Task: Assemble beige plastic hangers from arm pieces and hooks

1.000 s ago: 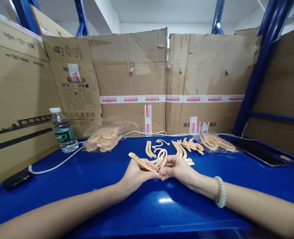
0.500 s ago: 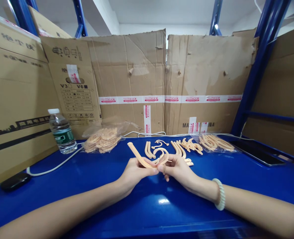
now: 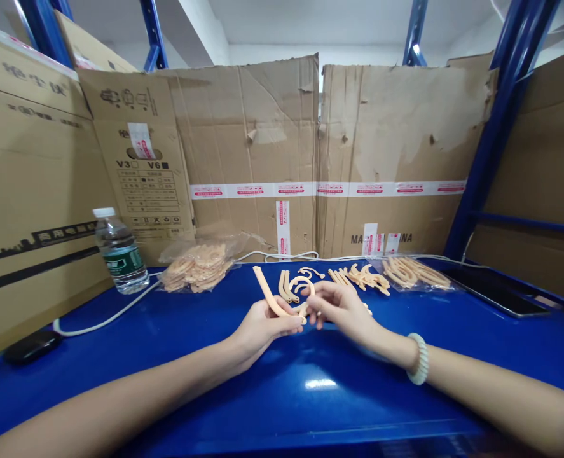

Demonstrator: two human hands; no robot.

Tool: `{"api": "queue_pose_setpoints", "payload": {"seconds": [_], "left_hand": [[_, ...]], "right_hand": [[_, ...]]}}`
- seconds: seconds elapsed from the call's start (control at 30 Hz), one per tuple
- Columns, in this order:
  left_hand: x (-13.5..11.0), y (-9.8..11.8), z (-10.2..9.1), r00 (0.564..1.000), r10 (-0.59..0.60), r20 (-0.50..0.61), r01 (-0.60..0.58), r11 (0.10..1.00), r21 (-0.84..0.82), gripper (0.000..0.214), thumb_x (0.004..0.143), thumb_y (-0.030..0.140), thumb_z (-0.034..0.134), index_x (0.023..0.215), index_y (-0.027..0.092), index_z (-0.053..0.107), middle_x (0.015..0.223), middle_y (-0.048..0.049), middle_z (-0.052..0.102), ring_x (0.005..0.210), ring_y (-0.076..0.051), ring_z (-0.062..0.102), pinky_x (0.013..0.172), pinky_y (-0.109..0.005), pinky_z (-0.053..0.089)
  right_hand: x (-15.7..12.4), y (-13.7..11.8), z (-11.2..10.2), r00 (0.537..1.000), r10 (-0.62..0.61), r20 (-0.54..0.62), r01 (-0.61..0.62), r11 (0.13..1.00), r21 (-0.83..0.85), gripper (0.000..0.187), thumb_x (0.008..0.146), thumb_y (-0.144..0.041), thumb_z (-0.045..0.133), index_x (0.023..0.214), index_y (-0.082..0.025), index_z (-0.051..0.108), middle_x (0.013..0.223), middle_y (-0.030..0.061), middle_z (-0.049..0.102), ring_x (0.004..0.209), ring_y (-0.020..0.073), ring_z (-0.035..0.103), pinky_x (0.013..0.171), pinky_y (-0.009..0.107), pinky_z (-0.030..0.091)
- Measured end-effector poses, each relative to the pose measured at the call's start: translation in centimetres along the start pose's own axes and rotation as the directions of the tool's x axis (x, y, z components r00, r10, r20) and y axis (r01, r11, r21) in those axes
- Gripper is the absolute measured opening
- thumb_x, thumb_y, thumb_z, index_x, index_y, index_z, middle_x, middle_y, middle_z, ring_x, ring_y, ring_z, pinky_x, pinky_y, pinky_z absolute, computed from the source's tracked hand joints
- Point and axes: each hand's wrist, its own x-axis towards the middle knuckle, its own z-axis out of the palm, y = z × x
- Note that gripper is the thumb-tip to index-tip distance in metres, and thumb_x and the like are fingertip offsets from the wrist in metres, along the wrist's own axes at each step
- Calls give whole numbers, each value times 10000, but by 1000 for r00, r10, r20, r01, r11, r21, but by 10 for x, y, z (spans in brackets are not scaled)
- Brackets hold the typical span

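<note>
My left hand [image 3: 268, 326] pinches a smooth, beige curved strip [image 3: 266, 289] near its lower bend, and the strip's long end points up and to the left. Just right of it is a curled beige piece [image 3: 310, 284] shaped like an open ring, its lower end meeting the strip at my left fingertips. The fingers of my right hand [image 3: 336, 310] are bent around the right side of that curl, partly hiding it. Whether the two pieces are joined cannot be made out.
Behind my hands lie paired curved strips [image 3: 286, 286], a thin S-shaped piece [image 3: 311, 272] and hooked pieces [image 3: 368, 278]. Plastic bags of beige parts [image 3: 198, 267] [image 3: 412, 273], a water bottle [image 3: 119, 254], a phone [image 3: 496, 292] and a black object [image 3: 32, 346] rest on the blue table [image 3: 282, 394]. Cardboard [image 3: 253, 152] stands behind.
The strip in my left hand has turned more upright. My right hand has shifted up from the joint of the pieces to the curl's right side, its fingers less tightly pinched.
</note>
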Motion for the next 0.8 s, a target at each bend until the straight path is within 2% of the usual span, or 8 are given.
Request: {"api": "queue_pose_setpoints", "payload": {"seconds": [0.07, 0.1, 0.17, 0.27, 0.33, 0.4, 0.5, 0.8], "left_hand": [[0, 2, -1, 999, -25, -28, 23, 998, -64, 288, 537, 180, 848, 656, 129, 590, 629, -8, 647, 674, -134, 642, 723, -252, 507], [1, 3, -1, 999, -33, -40, 29, 995, -93, 290, 530, 169, 849, 653, 130, 589, 637, -9, 649, 689, -136, 647, 742, -251, 510], [1, 5, -2, 997, -49, -62, 41, 991, -130, 291, 528, 152, 848, 664, 131, 591, 649, -10, 652, 693, -133, 653, 750, -244, 516], [1, 6, -3, 995, -66, -72, 55, 988, -146, 288, 536, 128, 839, 696, 130, 599, 657, -10, 653, 680, -126, 658, 723, -221, 522], [1, 5, -4, 995, -66, -69, 55, 988, -147, 275, 554, 125, 831, 704, 130, 600, 664, -10, 654, 678, -123, 662, 715, -212, 527], [1, 4, -4, 996, -62, -64, 52, 987, -150, 263, 573, 125, 824, 710, 131, 599, 666, -5, 651, 678, -122, 666, 716, -208, 533], [1, 3, -6, 997, -54, -60, 44, 987, -153, 256, 587, 117, 819, 719, 128, 600, 660, -1, 647, 675, -120, 669, 716, -204, 539], [1, 4, -5, 996, -60, -61, 49, 987, -156, 262, 587, 122, 825, 723, 124, 602, 682, -15, 656, 693, -128, 675, 724, -203, 547]], "right_hand": [[8, -1, -13, 995, -99, -34, 91, 978, -187, 316, 907, -423, 484, 1050, -159, 585, 794, 52, 664, 686, 163, 640, 612, 286, 531], [12, -1, -21, 986, -164, -29, 145, 931, -334, 298, 924, -377, 459, 1089, -164, 585, 851, 67, 671, 758, 178, 645, 678, 312, 534], [21, 1, -39, 961, -263, 84, 256, 734, -629, 265, 908, -240, 475, 1136, -172, 593, 1010, 100, 666, 936, 217, 619, 839, 379, 498], [31, 11, -61, 933, -201, 298, 357, 425, -832, 380, 829, -57, 487, 1172, -174, 602, 1149, 117, 630, 1135, 261, 524, 952, 424, 431], [34, 19, -70, 925, -114, 363, 380, 331, -864, 443, 800, -18, 494, 1201, -178, 594, 1195, 115, 615, 1169, 263, 504, 969, 417, 421], [35, 26, -75, 913, -70, 401, 402, 303, -864, 429, 807, -24, 497, 1191, -179, 608, 1195, 114, 618, 1151, 250, 524, 975, 400, 418], [35, 29, -75, 898, -57, 437, 430, 325, -842, 360, 837, -39, 477, 1130, -161, 647, 1126, 114, 650, 1074, 222, 574, 949, 359, 432], [29, 9, -82, 882, 60, 467, 406, 406, -819, 324, 835, -19, 471, 1066, -119, 675, 1031, 102, 683, 988, 215, 596, 891, 325, 448]]}}
